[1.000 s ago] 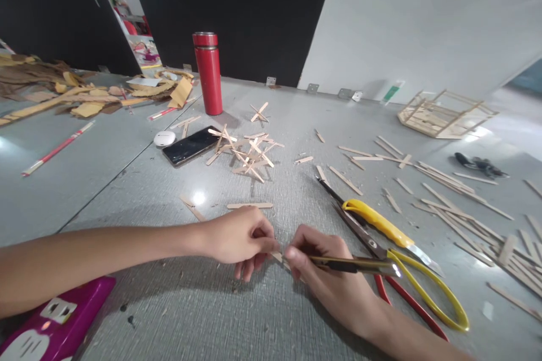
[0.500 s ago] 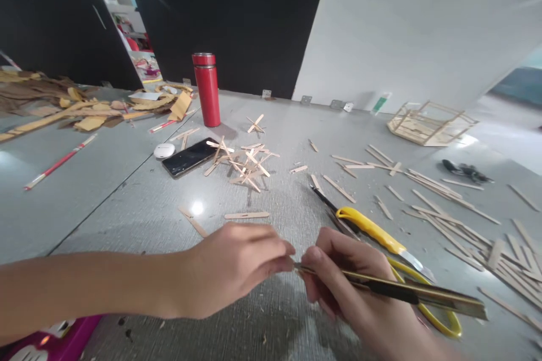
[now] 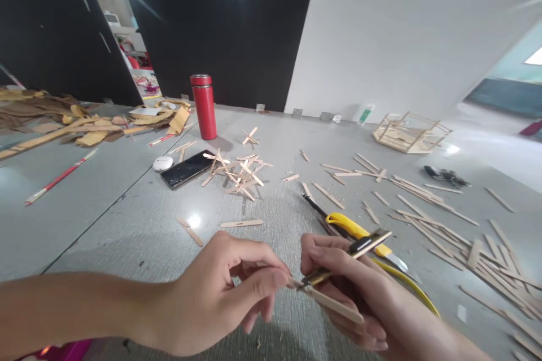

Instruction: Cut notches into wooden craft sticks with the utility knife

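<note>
My left hand (image 3: 228, 287) pinches one end of a wooden craft stick (image 3: 336, 304) between thumb and fingertips. The stick slants down to the right, its far end in front of my right fingers. My right hand (image 3: 353, 276) is closed around a slim metal utility knife (image 3: 376, 240) with a black slider. Its tip touches or nearly touches the stick near my left fingertips; whether it has cut in, I cannot tell. Just beyond my right hand lie yellow-handled scissors (image 3: 406, 279) and a tool with a thick yellow handle (image 3: 349, 225).
A tangle of short sticks (image 3: 243, 175) lies beside a black phone (image 3: 188, 168), with a red flask (image 3: 204, 110) behind. More craft sticks (image 3: 444, 225) are strewn on the right. A wooden stick frame (image 3: 410, 135) stands at the back right, and torn cardboard (image 3: 93, 124) is heaped left.
The utility knife has swung so its rear end points up and away. My left hand has turned, showing its thumb, and the stick now shows between my hands.
</note>
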Motion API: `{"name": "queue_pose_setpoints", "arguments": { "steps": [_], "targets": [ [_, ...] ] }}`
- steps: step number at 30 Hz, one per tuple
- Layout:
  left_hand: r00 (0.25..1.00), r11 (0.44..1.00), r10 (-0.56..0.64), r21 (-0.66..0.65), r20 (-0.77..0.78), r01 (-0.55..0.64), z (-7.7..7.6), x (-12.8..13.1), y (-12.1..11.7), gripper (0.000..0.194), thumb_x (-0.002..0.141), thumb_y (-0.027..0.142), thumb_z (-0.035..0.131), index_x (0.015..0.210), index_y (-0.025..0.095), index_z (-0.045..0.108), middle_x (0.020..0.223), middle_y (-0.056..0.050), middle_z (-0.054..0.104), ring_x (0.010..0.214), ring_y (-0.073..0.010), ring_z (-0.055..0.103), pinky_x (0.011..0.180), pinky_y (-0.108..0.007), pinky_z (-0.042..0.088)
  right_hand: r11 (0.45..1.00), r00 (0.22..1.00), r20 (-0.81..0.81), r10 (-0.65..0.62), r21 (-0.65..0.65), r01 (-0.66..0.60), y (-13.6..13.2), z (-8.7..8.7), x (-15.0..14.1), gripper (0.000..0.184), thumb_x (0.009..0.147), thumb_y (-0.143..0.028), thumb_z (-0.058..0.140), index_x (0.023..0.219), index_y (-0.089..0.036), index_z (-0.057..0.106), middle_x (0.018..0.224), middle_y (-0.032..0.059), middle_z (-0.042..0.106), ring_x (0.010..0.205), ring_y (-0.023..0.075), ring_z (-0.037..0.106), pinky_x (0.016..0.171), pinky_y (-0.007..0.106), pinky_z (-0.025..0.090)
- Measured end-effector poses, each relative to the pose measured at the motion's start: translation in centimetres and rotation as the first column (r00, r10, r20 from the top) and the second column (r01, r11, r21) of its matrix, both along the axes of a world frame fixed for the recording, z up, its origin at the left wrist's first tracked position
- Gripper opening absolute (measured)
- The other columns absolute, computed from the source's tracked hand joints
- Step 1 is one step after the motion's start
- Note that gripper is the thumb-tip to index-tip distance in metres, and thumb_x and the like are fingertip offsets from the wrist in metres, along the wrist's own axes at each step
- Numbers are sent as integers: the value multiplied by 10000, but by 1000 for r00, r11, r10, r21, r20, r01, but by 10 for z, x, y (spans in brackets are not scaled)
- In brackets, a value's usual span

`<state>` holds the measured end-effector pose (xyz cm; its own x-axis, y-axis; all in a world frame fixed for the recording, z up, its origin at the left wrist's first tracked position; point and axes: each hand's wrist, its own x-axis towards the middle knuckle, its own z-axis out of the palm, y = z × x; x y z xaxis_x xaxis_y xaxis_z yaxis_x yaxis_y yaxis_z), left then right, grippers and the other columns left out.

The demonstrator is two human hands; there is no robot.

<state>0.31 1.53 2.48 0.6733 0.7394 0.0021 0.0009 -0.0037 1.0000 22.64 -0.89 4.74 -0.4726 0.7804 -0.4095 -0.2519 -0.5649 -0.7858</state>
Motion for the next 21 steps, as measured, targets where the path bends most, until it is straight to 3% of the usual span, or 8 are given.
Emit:
{"name": "queue_pose_setpoints", "arguments": {
  "steps": [5,8,11,14,18,21],
  "targets": [
    [999,987,-35,-154,4,36,2,-1,-1,412,1030,549,541,919,164,637,618,9,619,423,-54,489,421,-147,382,998,997,51,-62,25,61,1,-5,-1,359,927,-567,705,803,-239,634,469,-107,445,322,16,207,286,103,182],
    [994,982,-95,-171,-61,83,1,-2,-1,449,1041,575,489,865,174,587,569,24,573,425,-64,474,421,-151,371,995,995,77,-70,72,64,3,-9,0,395,903,-595,722,793,-231,615,486,-95,494,320,13,252,295,103,199],
    [988,985,-119,-136,-102,104,2,-3,-3,481,1050,586,449,832,173,565,581,19,562,467,-73,492,444,-153,365,991,993,93,-71,119,60,3,-10,0,408,906,-604,712,800,-223,611,506,-79,542,325,13,280,302,103,222],
    [989,990,-92,-117,-113,78,5,-3,-5,470,1066,566,414,848,175,558,580,29,547,461,-68,472,448,-150,358,983,991,83,-101,165,87,0,-8,-4,438,903,-638,690,799,-222,605,453,-104,481,300,12,238,297,109,218],
    [994,998,-56,-46,-96,51,11,-3,-7,452,1078,533,395,846,178,551,555,37,522,446,-63,438,439,-147,336,969,960,153,-234,119,218,-5,-7,-9,489,858,-682,703,756,-221,576,430,-107,454,308,12,198,303,118,209],
    [998,998,-26,60,-62,30,13,-6,-10,467,1072,553,387,820,188,532,549,33,498,452,-76,432,424,-157,327,920,901,186,-391,97,379,4,-9,-5,479,855,-657,698,703,-227,549,396,-113,382,308,18,119,279,141,168]
  ]
}}
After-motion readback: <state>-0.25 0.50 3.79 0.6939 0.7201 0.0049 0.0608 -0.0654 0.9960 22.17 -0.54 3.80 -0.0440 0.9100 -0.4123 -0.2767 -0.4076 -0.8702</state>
